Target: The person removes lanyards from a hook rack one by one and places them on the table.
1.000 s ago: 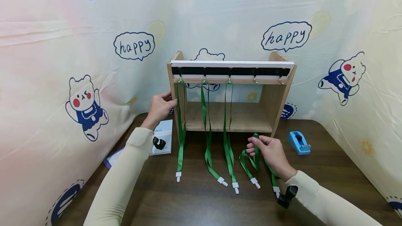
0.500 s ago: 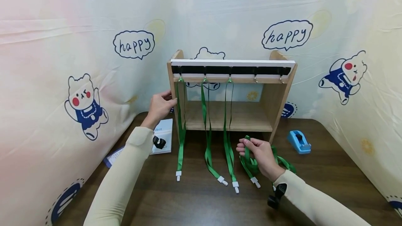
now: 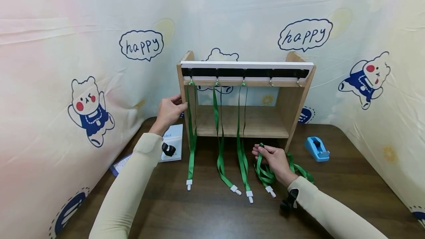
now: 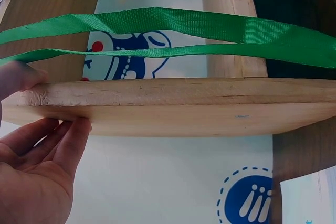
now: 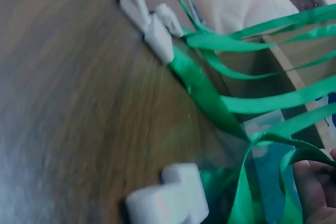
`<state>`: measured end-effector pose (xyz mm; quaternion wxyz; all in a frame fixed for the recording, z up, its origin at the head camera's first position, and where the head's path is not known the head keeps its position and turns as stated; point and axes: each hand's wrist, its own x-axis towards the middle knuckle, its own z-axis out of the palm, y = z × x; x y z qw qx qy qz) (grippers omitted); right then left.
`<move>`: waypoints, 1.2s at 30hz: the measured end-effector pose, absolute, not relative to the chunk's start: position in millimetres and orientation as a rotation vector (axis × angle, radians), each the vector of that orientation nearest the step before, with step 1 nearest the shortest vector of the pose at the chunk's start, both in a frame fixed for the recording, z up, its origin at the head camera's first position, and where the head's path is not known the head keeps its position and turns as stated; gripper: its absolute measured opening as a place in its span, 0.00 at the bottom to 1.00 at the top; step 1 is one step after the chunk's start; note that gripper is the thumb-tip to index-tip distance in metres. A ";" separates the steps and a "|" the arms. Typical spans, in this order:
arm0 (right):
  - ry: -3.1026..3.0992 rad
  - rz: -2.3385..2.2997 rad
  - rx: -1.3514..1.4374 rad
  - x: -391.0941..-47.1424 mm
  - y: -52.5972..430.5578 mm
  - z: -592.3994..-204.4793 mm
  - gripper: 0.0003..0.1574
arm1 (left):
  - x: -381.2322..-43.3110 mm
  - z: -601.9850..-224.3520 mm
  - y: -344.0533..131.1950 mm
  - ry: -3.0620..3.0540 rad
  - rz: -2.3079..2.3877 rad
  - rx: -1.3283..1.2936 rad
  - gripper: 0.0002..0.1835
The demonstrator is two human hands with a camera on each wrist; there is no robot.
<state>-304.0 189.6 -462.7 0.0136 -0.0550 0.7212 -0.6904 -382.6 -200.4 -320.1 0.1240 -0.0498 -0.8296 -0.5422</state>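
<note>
My left hand [image 3: 168, 113] grips the left side panel of a wooden rack [image 3: 259, 121]; in the left wrist view the thumb lies on one face of the panel [image 4: 173, 93], the fingers on the other. Three green lanyards [image 3: 220, 154] hang from the rack's left hooks, white clips at their lower ends. In front of the rack's right part, my right hand [image 3: 277, 163] pinches a loop of another green lanyard [image 3: 263, 174] between thumb and fingers, its strap bunched below. More green strap [image 3: 303, 172] lies on the table right of that hand.
Two bare hooks [image 3: 299, 82] show at the right of the rail. A blue tape dispenser [image 3: 317, 149] stands to the right on the table. Beside the left forearm lie a light blue booklet [image 3: 174, 143] and a blue-edged item [image 3: 120, 166]. Printed cloth [image 3: 232, 14] surrounds the table.
My right hand has moved left with the pinched lanyard, whose strap is now more bunched below it. The strap on the right has shifted into a loose heap. My left hand stays on the panel.
</note>
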 end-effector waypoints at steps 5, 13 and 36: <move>2.306 -2.132 -0.117 -307.9 192.9 -465.6 0.25 | -381.5 -317.4 -199.5 -2.410 -1.570 -0.149 0.33; 2.457 -2.024 -0.044 -307.5 195.9 -469.5 0.26 | -381.2 -318.2 -200.0 -2.405 -1.567 -0.157 0.33; 2.636 -1.897 0.199 -308.0 202.8 -474.1 0.22 | -381.9 -321.6 -199.3 -2.411 -1.568 -0.155 0.33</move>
